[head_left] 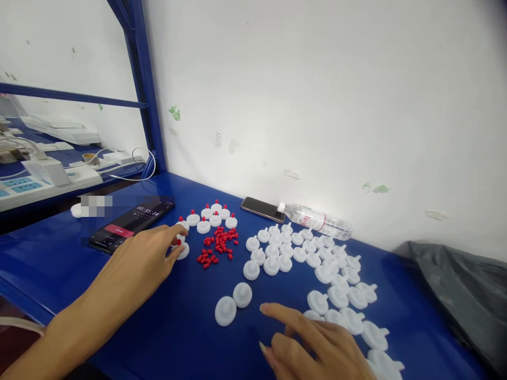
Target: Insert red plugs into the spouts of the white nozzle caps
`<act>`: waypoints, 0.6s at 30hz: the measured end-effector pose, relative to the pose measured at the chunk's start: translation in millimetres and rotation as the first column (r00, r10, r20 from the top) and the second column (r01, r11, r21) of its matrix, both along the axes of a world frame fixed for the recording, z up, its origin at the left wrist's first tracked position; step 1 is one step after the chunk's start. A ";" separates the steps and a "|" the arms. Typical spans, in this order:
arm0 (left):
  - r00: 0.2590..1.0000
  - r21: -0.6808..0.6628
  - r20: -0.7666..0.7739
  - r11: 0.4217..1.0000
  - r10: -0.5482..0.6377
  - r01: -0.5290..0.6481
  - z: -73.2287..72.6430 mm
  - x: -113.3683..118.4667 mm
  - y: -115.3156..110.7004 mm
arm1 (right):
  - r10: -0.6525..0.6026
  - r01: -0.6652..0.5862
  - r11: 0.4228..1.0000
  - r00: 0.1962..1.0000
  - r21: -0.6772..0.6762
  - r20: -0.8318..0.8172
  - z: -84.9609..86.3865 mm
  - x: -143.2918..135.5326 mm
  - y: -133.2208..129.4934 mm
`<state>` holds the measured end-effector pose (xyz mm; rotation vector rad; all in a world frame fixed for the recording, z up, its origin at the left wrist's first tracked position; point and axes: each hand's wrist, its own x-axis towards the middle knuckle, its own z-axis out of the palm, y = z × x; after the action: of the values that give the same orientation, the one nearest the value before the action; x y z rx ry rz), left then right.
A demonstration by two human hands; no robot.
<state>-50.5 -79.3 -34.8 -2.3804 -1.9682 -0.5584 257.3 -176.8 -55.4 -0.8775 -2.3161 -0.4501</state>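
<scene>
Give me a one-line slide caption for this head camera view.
Left hand sets a red-capped white disc beside the red caps; right hand reaches toward two plain white discs on a blue table.

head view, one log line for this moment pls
left hand: on capped disc | right hand: open, by white discs | red caps: between

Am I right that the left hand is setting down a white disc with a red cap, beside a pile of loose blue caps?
Not quite: in the head view the loose caps are red, not blue. The left hand does touch a red-capped white disc beside that pile.
</scene>
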 end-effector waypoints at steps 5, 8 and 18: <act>0.994 0.201 -0.087 0.979 0.060 -0.041 5.2 10.4 -16.2 | -0.033 0.037 0.996 0.998 -0.081 0.058 2.0 -0.9 2.8; 0.998 0.165 -0.066 0.986 0.015 -0.003 1.9 16.5 -24.8 | -0.022 0.035 0.994 0.992 -0.105 0.122 6.1 -2.1 5.9; 0.986 -0.177 -0.162 0.984 -0.050 0.021 -3.1 29.9 -20.0 | 0.037 0.004 0.995 0.915 -0.102 0.402 6.8 -5.5 14.5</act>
<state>-20.6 -99.3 -37.9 -2.4723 -1.9821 -0.1858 251.8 -162.3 -48.5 -0.8764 -2.7428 -0.5538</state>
